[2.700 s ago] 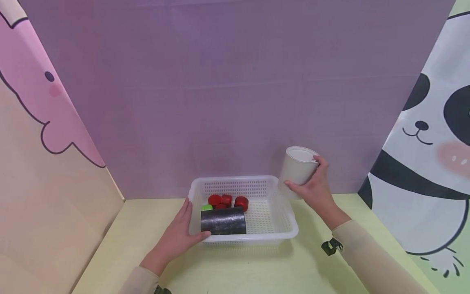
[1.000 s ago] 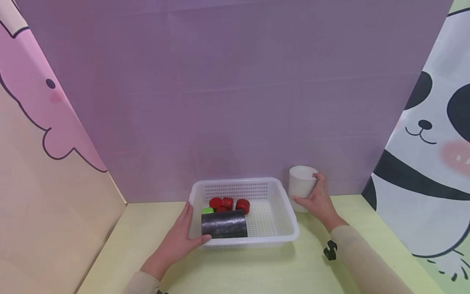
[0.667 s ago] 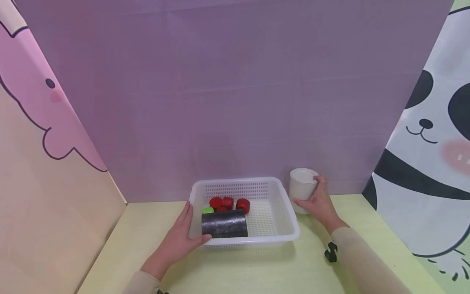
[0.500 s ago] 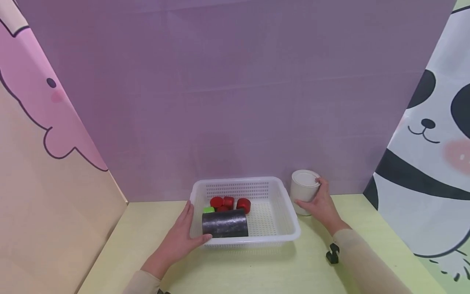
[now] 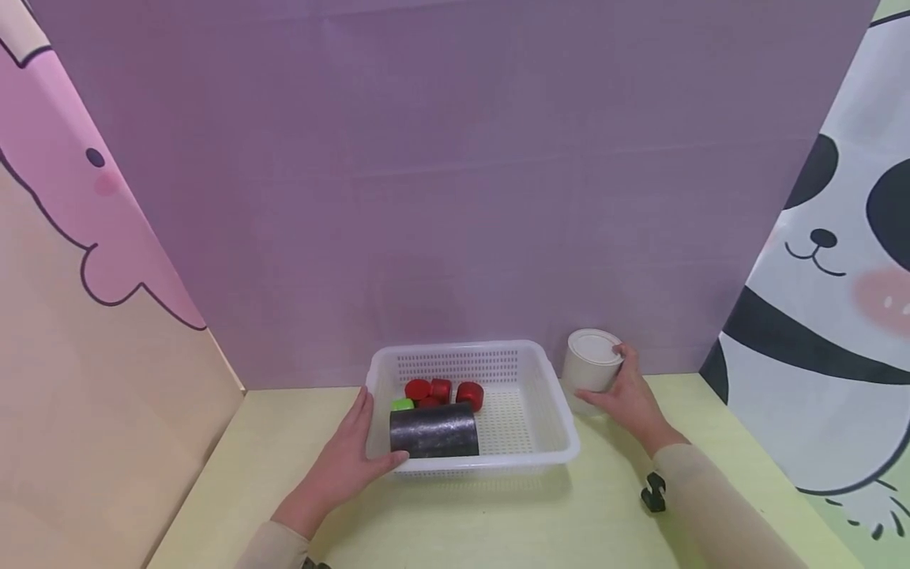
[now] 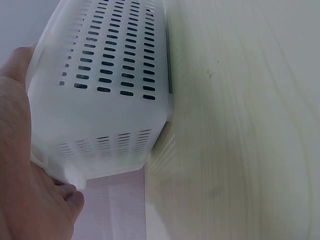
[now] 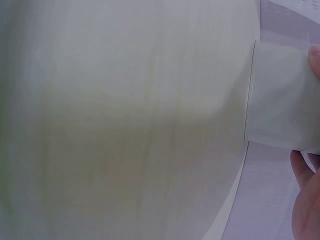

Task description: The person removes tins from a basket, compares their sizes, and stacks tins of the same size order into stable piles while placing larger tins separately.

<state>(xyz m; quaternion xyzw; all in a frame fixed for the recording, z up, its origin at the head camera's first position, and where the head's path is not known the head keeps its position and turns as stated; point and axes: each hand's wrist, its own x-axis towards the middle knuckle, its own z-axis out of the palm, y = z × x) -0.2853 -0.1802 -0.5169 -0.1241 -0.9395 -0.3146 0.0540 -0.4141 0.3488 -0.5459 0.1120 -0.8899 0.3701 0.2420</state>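
In the head view my left hand (image 5: 337, 468) holds the left front corner of a white perforated basket (image 5: 498, 459), thumb over the front rim, fingers along the left side. The left wrist view shows that hand (image 6: 22, 150) against the basket's slotted wall (image 6: 95, 115). Inside the basket lie a dark cylinder (image 5: 434, 431), several red pieces (image 5: 470, 396) and a green one (image 5: 402, 404). Right of the basket, my right hand (image 5: 633, 399) grips a white lidded canister (image 5: 590, 371) between thumb and fingers. The right wrist view shows the canister (image 7: 280, 95) beside fingers; whether its base touches the table is unclear.
The pale yellow table (image 5: 455, 529) extends in front of the basket and to both sides. A purple backdrop (image 5: 455, 197) rises behind it, with a pink cartoon panel (image 5: 121, 229) at left and a panda panel (image 5: 817, 379) at right.
Over the frames my right hand has lowered the canister from above the basket's right rim to beside it, then moved slightly right. My left hand keeps its hold on the basket.
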